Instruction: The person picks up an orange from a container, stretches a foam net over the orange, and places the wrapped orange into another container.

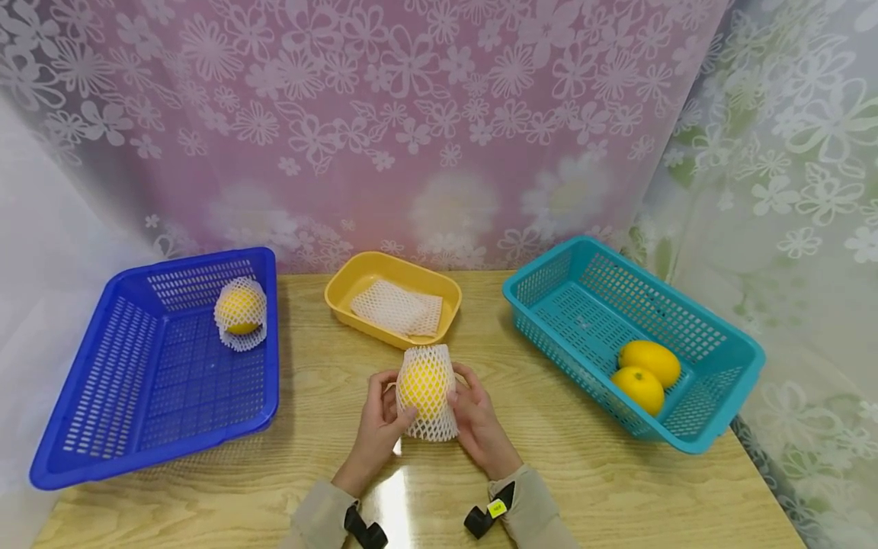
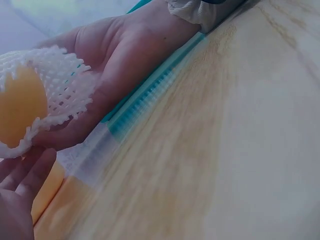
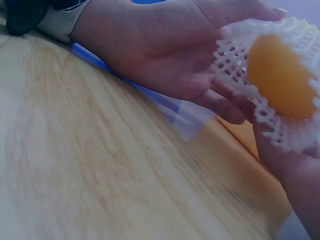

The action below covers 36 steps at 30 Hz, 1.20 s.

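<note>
A yellow fruit [image 1: 421, 387] is held above the table [image 1: 309, 389], between the left hand [image 1: 376, 427] and the right hand [image 1: 483, 427]. It is wrapped in a white foam net [image 1: 434, 431], which is stretched past the fruit at both ends; in the wrist views, bare yellow skin is seen through the net's open near end. The net's left side is gripped by the left hand, with the thumb laid against the near side. Its right side is gripped likewise by the right hand, with that thumb pressed at the edge.

Just beyond the hands, a yellow tray [image 1: 376, 268] is placed, in which flat foam nets [image 1: 387, 305] are piled, overlapping. To the left of the left hand, well apart, a blue basket [image 1: 181, 381] is set; a netted fruit [image 1: 241, 306] is held inside, near the wall closest to the hand. To the right of the right hand, two bare fruits [image 1: 650, 362] are kept touching each other in a teal basket [image 1: 579, 316]. Farthest from the hands, the table is backed by a pink flowered curtain [image 1: 411, 114].
</note>
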{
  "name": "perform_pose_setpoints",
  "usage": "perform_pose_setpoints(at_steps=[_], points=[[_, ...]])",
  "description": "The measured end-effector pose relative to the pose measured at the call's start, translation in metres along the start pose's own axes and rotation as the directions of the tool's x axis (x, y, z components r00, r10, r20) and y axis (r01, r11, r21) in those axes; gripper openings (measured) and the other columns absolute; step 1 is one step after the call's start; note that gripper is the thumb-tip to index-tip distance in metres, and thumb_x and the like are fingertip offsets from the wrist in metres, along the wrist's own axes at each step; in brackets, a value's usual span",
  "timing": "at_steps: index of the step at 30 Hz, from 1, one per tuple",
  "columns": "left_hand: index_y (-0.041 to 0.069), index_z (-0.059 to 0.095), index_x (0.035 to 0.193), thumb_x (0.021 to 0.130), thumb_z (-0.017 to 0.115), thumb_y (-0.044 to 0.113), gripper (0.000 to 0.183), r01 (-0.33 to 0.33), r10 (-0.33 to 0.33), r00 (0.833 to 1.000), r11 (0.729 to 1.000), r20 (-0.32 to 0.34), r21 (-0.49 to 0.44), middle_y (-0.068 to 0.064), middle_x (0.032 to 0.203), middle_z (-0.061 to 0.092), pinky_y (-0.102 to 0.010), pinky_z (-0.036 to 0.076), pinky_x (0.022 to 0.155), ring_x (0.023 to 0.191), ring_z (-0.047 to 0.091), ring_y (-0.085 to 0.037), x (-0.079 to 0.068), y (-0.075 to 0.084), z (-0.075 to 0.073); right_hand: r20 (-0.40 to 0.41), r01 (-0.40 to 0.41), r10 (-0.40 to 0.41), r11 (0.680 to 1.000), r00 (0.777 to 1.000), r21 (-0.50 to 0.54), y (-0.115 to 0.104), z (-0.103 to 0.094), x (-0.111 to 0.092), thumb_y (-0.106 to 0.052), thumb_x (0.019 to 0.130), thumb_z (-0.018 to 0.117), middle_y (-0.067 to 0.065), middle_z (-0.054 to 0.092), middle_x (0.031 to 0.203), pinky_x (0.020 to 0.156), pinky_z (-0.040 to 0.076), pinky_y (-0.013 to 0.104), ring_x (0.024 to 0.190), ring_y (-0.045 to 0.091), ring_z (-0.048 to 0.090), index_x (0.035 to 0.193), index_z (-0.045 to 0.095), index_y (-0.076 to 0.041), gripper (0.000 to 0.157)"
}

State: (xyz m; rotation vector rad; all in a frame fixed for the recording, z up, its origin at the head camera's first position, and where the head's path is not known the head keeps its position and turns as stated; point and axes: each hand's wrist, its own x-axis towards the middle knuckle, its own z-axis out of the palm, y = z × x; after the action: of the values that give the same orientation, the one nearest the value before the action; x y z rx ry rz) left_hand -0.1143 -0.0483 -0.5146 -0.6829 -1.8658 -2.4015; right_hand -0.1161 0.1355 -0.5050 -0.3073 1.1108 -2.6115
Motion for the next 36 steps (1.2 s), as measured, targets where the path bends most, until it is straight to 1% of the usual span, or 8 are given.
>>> perform_pose_setpoints(at_steps=[2, 4, 9, 15, 19, 26, 30, 36], points=[[0.002, 0.028, 0.133, 0.089, 0.059, -0.001, 0.054, 0.036, -0.036, 0.999, 0.999, 0.003, -0.034, -0.019, 0.126, 0.039, -0.032, 0.051, 0.085, 0.113, 0.053, -0.022, 0.0005, -0.0008, 0.001, -0.023, 0.01, -0.01, 1.0, 1.0, -0.014, -0.0009, 0.0006, -0.0002, 0.002, 0.095, 0.043, 0.01, 0.048, 0.128, 0.091, 0.045, 0.035, 0.112, 0.021, 0.051, 0.13, 0.033, -0.012, 0.039], [0.004, 0.028, 0.134, 0.088, 0.061, 0.0, 0.057, 0.057, -0.057, 0.998, 0.998, -0.005, -0.03, -0.018, 0.128, 0.038, -0.032, 0.05, 0.087, 0.116, 0.051, -0.023, 0.0007, -0.0013, 0.0013, -0.042, 0.014, -0.014, 1.0, 0.999, -0.022, -0.0016, 0.0012, -0.0002, 0.002, 0.094, 0.045, 0.01, 0.05, 0.125, 0.089, 0.046, 0.035, 0.109, 0.021, 0.052, 0.126, 0.034, -0.013, 0.038], [0.005, 0.029, 0.135, 0.087, 0.062, 0.001, 0.058, 0.043, -0.043, 0.999, 0.998, -0.018, -0.04, -0.019, 0.132, 0.037, -0.032, 0.047, 0.091, 0.12, 0.048, -0.028, 0.0004, -0.0021, -0.0005, -0.046, 0.045, -0.046, 0.998, 0.998, -0.033, -0.0013, 0.0016, 0.0001, 0.002, 0.093, 0.047, 0.009, 0.052, 0.123, 0.09, 0.046, 0.035, 0.108, 0.021, 0.053, 0.121, 0.039, -0.012, 0.032], [0.001, 0.028, 0.135, 0.087, 0.06, -0.003, 0.058, 0.017, -0.021, 0.999, 0.997, -0.041, -0.081, -0.019, 0.135, 0.033, -0.031, 0.05, 0.087, 0.116, 0.052, -0.027, -0.0004, -0.0006, -0.0014, -0.017, 0.095, -0.096, 0.995, 0.995, -0.038, -0.0001, 0.0002, 0.0012, 0.004, 0.095, 0.042, 0.007, 0.051, 0.12, 0.089, 0.045, 0.033, 0.107, 0.019, 0.05, 0.115, 0.047, -0.011, 0.025], [0.0, 0.026, 0.136, 0.088, 0.058, -0.002, 0.058, -0.013, 0.012, 1.0, 0.997, -0.018, -0.08, -0.02, 0.137, 0.034, -0.031, 0.048, 0.089, 0.119, 0.05, -0.026, -0.0015, 0.0019, -0.0015, -0.006, 0.112, -0.112, 0.993, 0.994, -0.036, 0.0019, -0.0014, 0.0011, 0.007, 0.094, 0.042, 0.007, 0.05, 0.118, 0.088, 0.046, 0.033, 0.106, 0.019, 0.051, 0.114, 0.048, -0.011, 0.027], [0.008, 0.028, 0.141, 0.089, 0.054, -0.002, 0.059, -0.047, 0.046, 0.999, 0.998, 0.022, 0.036, -0.015, 0.138, 0.04, -0.027, 0.036, 0.102, 0.125, 0.043, -0.024, -0.0019, 0.0025, -0.0033, 0.018, 0.127, -0.126, 0.992, 0.992, -0.019, 0.0036, -0.0027, 0.0007, 0.009, 0.091, 0.043, 0.006, 0.05, 0.114, 0.083, 0.046, 0.032, 0.102, 0.018, 0.051, 0.114, 0.048, -0.011, 0.031], [0.008, 0.026, 0.143, 0.091, 0.05, -0.001, 0.058, -0.056, 0.055, 0.997, 0.998, 0.048, 0.019, -0.016, 0.141, 0.038, -0.028, 0.037, 0.101, 0.127, 0.042, -0.026, -0.0028, 0.0026, -0.0047, 0.032, 0.12, -0.119, 0.992, 0.992, -0.03, 0.0029, -0.0025, 0.0002, 0.008, 0.091, 0.043, 0.006, 0.05, 0.116, 0.083, 0.046, 0.032, 0.103, 0.018, 0.051, 0.116, 0.048, -0.013, 0.033], [0.008, 0.019, 0.146, 0.094, 0.047, 0.014, 0.059, -0.046, 0.047, 0.995, 0.999, 0.09, -0.022, -0.016, 0.148, 0.027, -0.026, 0.032, 0.104, 0.134, 0.032, -0.023, -0.002, 0.0043, -0.0038, 0.049, 0.124, -0.122, 0.991, 0.991, -0.045, 0.0017, -0.0018, -0.0002, 0.008, 0.09, 0.045, 0.006, 0.049, 0.117, 0.083, 0.046, 0.032, 0.104, 0.019, 0.051, 0.116, 0.048, -0.012, 0.033]])
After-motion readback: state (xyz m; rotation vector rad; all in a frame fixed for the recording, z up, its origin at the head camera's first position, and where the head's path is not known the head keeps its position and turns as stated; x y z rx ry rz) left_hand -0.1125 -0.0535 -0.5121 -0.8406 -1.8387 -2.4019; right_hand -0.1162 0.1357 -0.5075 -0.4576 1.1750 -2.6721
